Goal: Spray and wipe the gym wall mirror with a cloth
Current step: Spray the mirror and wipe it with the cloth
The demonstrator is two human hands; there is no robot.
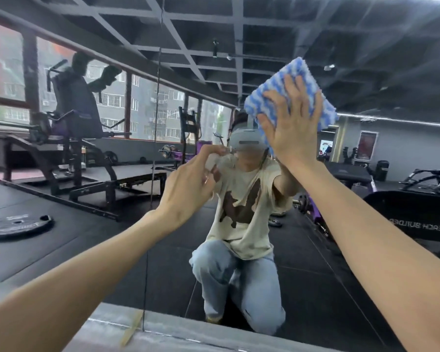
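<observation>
One view, head camera. Your right hand (pixel 292 128) is up high, fingers straight and spread, pressing cloth (pixel 272 82) flat on mirror (pixel 87 199). Cloth sits under fingers, tilted, one corner up. Your left hand (pixel 188 189) is lower, near middle, fingers curled round spray bottle (pixel 214 158). Right arm stretched up; I think wipe goes down next.

Against the mirror (pixel 92 250), the cloth (pixel 287 80) sits high at right under the right hand (pixel 294 133), while the left hand (pixel 188 186) holding the spray bottle (pixel 212 160) is lower, to its left.
</observation>
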